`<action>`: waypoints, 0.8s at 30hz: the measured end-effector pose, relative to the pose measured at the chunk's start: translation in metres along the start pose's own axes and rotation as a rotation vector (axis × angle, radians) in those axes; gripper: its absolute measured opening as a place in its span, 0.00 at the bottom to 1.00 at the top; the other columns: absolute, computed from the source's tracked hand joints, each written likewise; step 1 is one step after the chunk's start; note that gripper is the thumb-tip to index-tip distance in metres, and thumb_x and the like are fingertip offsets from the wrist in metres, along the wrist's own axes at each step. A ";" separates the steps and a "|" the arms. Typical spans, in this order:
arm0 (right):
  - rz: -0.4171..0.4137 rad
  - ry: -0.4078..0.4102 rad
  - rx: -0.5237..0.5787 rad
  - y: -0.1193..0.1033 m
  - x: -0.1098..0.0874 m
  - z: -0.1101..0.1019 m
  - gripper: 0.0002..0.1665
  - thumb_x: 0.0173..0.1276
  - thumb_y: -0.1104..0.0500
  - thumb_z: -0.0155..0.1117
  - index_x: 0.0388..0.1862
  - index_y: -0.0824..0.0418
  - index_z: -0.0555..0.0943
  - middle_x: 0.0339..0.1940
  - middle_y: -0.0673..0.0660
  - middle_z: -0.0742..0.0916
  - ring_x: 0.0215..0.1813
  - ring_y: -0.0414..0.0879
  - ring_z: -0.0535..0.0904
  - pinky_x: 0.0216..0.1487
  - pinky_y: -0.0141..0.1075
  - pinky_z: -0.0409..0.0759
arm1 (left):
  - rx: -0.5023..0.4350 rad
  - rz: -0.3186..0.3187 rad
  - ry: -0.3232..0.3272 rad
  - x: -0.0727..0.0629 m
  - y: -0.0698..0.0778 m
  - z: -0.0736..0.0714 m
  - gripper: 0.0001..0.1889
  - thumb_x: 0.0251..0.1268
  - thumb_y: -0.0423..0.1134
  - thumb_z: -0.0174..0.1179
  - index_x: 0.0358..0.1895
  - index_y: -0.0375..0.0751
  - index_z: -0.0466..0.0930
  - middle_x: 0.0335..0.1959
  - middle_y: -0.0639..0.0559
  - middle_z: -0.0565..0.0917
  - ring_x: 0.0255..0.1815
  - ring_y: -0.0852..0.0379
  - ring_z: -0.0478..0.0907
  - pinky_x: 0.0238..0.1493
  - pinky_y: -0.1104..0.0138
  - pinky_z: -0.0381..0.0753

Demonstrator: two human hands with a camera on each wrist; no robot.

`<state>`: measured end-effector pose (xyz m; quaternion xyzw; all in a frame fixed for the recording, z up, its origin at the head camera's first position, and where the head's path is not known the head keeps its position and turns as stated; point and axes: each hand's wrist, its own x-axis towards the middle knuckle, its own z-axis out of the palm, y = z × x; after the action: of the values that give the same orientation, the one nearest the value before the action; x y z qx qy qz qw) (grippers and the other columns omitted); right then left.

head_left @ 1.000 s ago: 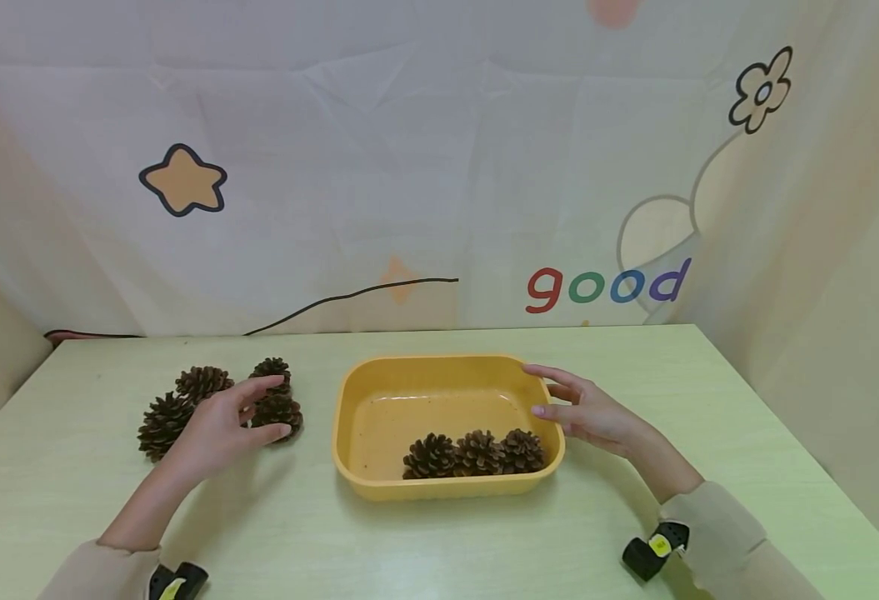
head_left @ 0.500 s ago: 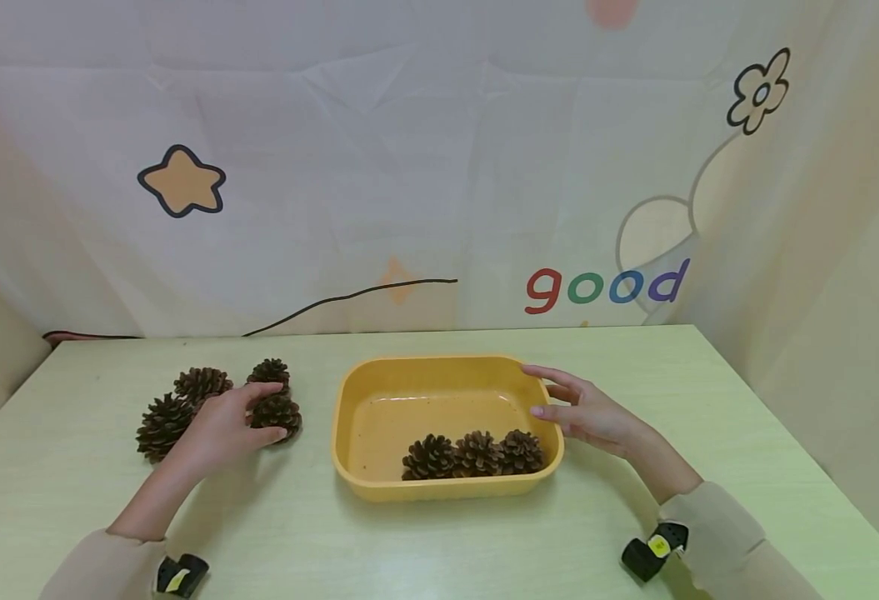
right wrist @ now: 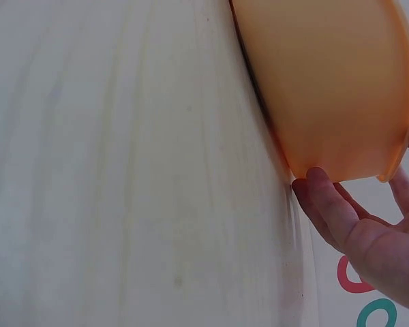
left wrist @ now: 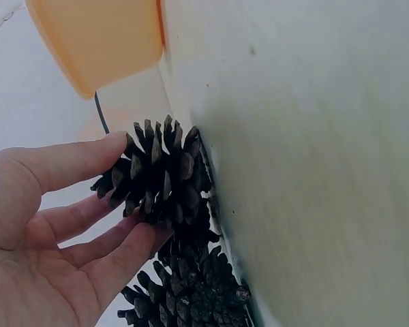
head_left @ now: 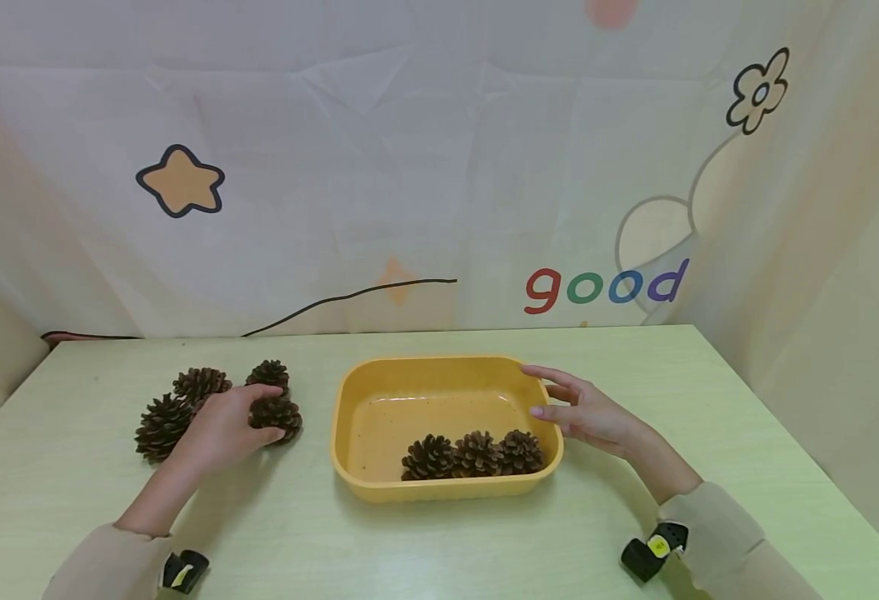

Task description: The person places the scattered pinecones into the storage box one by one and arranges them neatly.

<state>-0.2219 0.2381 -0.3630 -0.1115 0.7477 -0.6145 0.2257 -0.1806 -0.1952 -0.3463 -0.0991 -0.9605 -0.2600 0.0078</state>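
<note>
My left hand (head_left: 222, 429) holds a brown pine cone (head_left: 277, 417) between thumb and fingers, left of the yellow plastic basin (head_left: 439, 492). In the left wrist view the thumb touches one side of that pine cone (left wrist: 157, 174), with fingertips on the opposite side. Another pine cone (head_left: 267, 373) lies just behind it. My right hand (head_left: 596, 417) grips the basin's right end, thumb over the rim and several fingers against the outer wall, as the right wrist view shows on the basin (right wrist: 327, 88). Three pine cones (head_left: 478, 454) sit in a row along the basin's near side.
Two more pine cones, one larger (head_left: 163, 427) and one behind it (head_left: 201, 383), lie left of my left hand. The pale wooden table (head_left: 439, 550) ends at a printed cloth backdrop (head_left: 379, 183).
My left hand has moved slightly nearer the pine cone, and its thumb and fingers have closed in on it. The right hand and basin have stayed in place.
</note>
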 end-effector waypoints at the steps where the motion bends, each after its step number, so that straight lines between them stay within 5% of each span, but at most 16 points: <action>1: 0.000 0.001 0.001 0.000 0.000 0.000 0.41 0.62 0.57 0.63 0.71 0.57 0.56 0.70 0.69 0.56 0.61 0.60 0.68 0.54 0.45 0.76 | 0.006 0.002 0.002 0.000 0.000 0.000 0.27 0.51 0.34 0.65 0.57 0.31 0.71 0.35 0.35 0.82 0.10 0.61 0.56 0.27 0.61 0.74; 3: -0.001 0.002 0.001 0.000 0.000 0.000 0.41 0.62 0.57 0.63 0.71 0.57 0.56 0.70 0.69 0.56 0.61 0.60 0.68 0.54 0.45 0.76 | 0.020 0.012 0.008 -0.001 0.000 0.000 0.27 0.50 0.35 0.66 0.56 0.31 0.72 0.48 0.33 0.78 0.14 0.58 0.65 0.37 0.54 0.76; 6: -0.001 0.002 -0.001 -0.001 0.000 0.000 0.41 0.62 0.57 0.63 0.71 0.57 0.56 0.70 0.69 0.56 0.60 0.59 0.69 0.53 0.44 0.76 | 0.026 0.017 0.011 -0.001 0.000 -0.001 0.27 0.49 0.36 0.67 0.54 0.32 0.73 0.51 0.32 0.76 0.32 0.46 0.77 0.45 0.46 0.74; 10: 0.002 0.005 -0.009 -0.001 0.000 0.001 0.41 0.62 0.57 0.63 0.71 0.57 0.55 0.70 0.69 0.56 0.61 0.60 0.68 0.54 0.45 0.76 | 0.028 0.026 0.025 -0.003 0.000 -0.001 0.26 0.48 0.37 0.68 0.53 0.32 0.74 0.50 0.33 0.77 0.49 0.35 0.74 0.47 0.44 0.73; 12: 0.004 0.007 -0.010 -0.001 0.000 0.001 0.41 0.62 0.57 0.63 0.71 0.57 0.55 0.70 0.69 0.56 0.62 0.61 0.67 0.54 0.45 0.76 | 0.028 0.033 0.034 -0.003 -0.001 -0.001 0.26 0.48 0.37 0.68 0.53 0.32 0.75 0.50 0.33 0.77 0.49 0.35 0.73 0.47 0.44 0.74; 15: 0.005 0.009 -0.011 -0.001 0.000 0.001 0.41 0.62 0.57 0.63 0.71 0.57 0.55 0.70 0.69 0.56 0.62 0.62 0.66 0.54 0.45 0.76 | 0.020 0.036 0.048 -0.004 -0.001 -0.001 0.26 0.48 0.37 0.68 0.53 0.33 0.75 0.50 0.33 0.77 0.33 0.43 0.77 0.40 0.51 0.77; 18: 0.006 0.009 -0.009 -0.001 0.000 0.001 0.41 0.62 0.57 0.63 0.71 0.57 0.55 0.70 0.69 0.55 0.62 0.62 0.66 0.54 0.45 0.76 | -0.003 0.028 0.057 -0.005 -0.001 -0.002 0.26 0.48 0.38 0.68 0.54 0.34 0.75 0.50 0.33 0.77 0.21 0.54 0.71 0.29 0.61 0.75; 24: 0.001 0.003 -0.009 0.000 0.000 0.001 0.41 0.62 0.57 0.63 0.71 0.57 0.55 0.70 0.69 0.55 0.62 0.62 0.66 0.54 0.45 0.76 | -0.022 0.034 0.098 -0.009 0.002 -0.004 0.26 0.48 0.41 0.68 0.53 0.37 0.76 0.49 0.36 0.78 0.32 0.52 0.75 0.30 0.63 0.75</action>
<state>-0.2220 0.2374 -0.3629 -0.1110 0.7509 -0.6111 0.2244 -0.1718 -0.1971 -0.3426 -0.1027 -0.9542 -0.2747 0.0584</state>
